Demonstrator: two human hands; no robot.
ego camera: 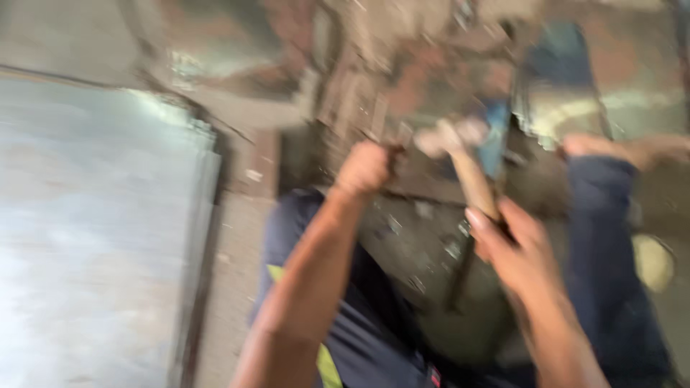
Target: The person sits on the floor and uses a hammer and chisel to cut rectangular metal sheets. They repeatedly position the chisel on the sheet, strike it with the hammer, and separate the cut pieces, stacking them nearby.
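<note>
No packages, signs or screens can be made out in this motion-blurred view. No label shows clearly enough to tell.

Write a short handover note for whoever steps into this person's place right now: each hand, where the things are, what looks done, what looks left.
Left hand: fisted, raised in front of the knee; it seems to grip a thin dark rod, but blur hides it.
Right hand: closed round the wooden handle of a hammer, head up near the middle of the view.
Things: a grey slab lies to the left on the floor; rubble lies ahead.
Done: cannot tell through the motion blur.
Left: cannot tell; check the grip on both tools first.
</note>
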